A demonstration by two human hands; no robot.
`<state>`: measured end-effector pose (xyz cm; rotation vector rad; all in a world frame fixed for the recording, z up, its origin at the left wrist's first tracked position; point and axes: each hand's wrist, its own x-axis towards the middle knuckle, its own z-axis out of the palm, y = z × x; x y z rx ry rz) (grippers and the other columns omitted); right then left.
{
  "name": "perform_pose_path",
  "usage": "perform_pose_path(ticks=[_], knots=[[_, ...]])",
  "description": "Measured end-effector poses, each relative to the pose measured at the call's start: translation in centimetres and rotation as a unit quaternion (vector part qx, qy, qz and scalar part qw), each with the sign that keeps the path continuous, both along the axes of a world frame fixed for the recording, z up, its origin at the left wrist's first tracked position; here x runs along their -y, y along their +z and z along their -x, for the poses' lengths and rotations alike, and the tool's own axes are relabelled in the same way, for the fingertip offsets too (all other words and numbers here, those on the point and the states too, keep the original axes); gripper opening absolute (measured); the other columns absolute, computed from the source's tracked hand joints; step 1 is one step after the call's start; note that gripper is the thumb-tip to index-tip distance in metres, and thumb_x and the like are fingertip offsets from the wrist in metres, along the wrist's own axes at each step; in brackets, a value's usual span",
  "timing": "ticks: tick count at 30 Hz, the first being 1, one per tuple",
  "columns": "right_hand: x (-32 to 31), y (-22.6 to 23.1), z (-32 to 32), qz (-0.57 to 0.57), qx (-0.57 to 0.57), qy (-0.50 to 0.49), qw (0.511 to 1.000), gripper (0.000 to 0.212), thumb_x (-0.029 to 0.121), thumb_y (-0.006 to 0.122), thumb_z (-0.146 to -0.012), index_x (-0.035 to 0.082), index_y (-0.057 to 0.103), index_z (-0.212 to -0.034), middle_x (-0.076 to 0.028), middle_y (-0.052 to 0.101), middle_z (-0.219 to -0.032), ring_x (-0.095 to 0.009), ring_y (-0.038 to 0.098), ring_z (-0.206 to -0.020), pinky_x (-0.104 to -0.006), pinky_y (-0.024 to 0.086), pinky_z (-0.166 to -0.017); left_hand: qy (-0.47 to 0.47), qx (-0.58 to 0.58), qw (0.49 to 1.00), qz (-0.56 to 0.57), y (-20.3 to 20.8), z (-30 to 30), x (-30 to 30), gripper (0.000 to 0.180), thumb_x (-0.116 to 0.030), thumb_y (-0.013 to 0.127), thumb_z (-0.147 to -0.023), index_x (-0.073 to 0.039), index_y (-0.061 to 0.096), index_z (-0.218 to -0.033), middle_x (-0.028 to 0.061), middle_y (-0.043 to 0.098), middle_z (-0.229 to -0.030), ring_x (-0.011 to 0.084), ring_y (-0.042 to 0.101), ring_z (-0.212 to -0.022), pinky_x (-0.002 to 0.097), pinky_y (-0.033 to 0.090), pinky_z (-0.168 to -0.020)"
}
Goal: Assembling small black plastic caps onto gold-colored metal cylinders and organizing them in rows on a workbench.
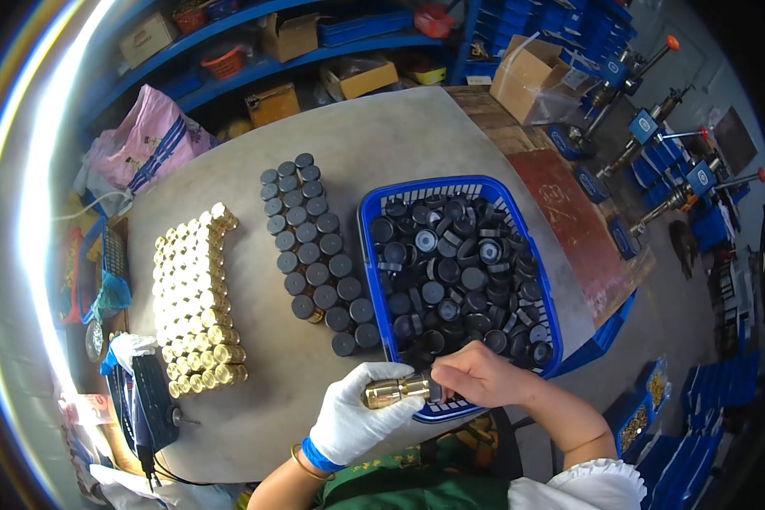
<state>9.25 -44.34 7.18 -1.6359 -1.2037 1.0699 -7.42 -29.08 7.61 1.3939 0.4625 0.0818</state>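
Note:
My left hand (348, 418), in a white glove, is closed around a shiny brass cylinder (386, 393) held sideways. My bare right hand (478, 376) is closed on a dark cap (434, 388) at the cylinder's right end; its fingers partly hide the cap. Both hands are over the near edge of a blue plastic basket (368, 259) heaped with loose black caps (473, 278). Left of the basket stand rows of black-capped pieces (317, 274), with brass showing under one near cap. Farther left, a block of bare brass cylinders (197, 297) is lined up.
A corded pen-shaped tool (138, 416) lies by a dark box at the table's left. A pink bag (149, 140) sits at the far left, and an opened carton (540, 81) at the far right. Lever presses (646, 127) with red-knobbed handles stand along the right.

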Motion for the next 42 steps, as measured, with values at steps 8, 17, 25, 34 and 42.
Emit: perform_pose_path(ticks=[8, 17, 25, 34, 42], knots=[[0.5, -0.6, 1.3, -0.192, 0.213, -0.024, 0.958, 0.038, 0.035, 0.073, -0.080, 0.003, 0.059, -0.093, -0.008, 0.064, -0.079, -0.026, 0.062, -0.072, -0.0358, 0.047, -0.067, -0.010, 0.001, 0.999, 0.040, 0.1, 0.2, 0.6, 0.038, -0.013, 0.079, -0.078, 0.002, 0.059, -0.106, 0.0090, 0.069, -0.093, 0.0115, 0.066, -0.080, 0.0267, 0.055, -0.073], [-1.3, 0.3, -0.4, 0.012, 0.380, -0.075, 0.922, 0.024, 0.030, 0.060, -0.090, 0.007, 0.067, -0.090, -0.005, 0.066, -0.078, -0.023, 0.063, -0.084, -0.0348, 0.047, -0.074, -0.002, 0.082, 0.968, -0.237, -1.0, 0.8, 1.0, 0.048, -0.004, 0.082, -0.070, 0.001, 0.056, -0.109, 0.0090, 0.067, -0.092, 0.0112, 0.065, -0.079, 0.0256, 0.054, -0.071], [-0.6, -1.7, -1.3, -0.036, 0.461, -0.028, 0.886, 0.028, 0.014, 0.072, -0.075, 0.006, 0.068, -0.102, -0.007, 0.065, -0.096, -0.023, 0.058, -0.102, -0.0358, 0.044, -0.087, 0.166, 0.090, 0.981, 0.053, -1.4, -1.3, 0.3, 0.062, -0.006, 0.079, -0.074, -0.001, 0.046, -0.126, 0.0114, 0.062, -0.104, 0.0176, 0.060, -0.094, 0.0282, 0.049, -0.087], [-0.4, 0.5, 1.2, -0.075, -0.152, -0.119, 0.978, 0.049, 0.004, 0.067, -0.085, 0.002, 0.051, -0.132, -0.007, 0.069, -0.095, -0.009, 0.062, -0.085, -0.0276, 0.053, -0.080, 0.114, 0.049, 0.967, 0.224, -1.5, -1.2, 0.1, 0.038, 0.000, 0.073, -0.080, -0.002, 0.043, -0.103, 0.0158, 0.057, -0.112, 0.0218, 0.064, -0.091, 0.0323, 0.059, -0.072], [-0.4, 1.8, 0.4, -0.078, 0.074, -0.061, 0.992, 0.045, 0.014, 0.078, -0.077, 0.002, 0.060, -0.116, -0.010, 0.068, -0.098, -0.014, 0.066, -0.084, -0.0267, 0.053, -0.078, 0.108, 0.047, 0.981, 0.152, -1.4, -0.6, 0.2, 0.038, -0.003, 0.076, -0.078, -0.003, 0.046, -0.101, 0.0137, 0.060, -0.107, 0.0167, 0.062, -0.094, 0.0291, 0.054, -0.080]])
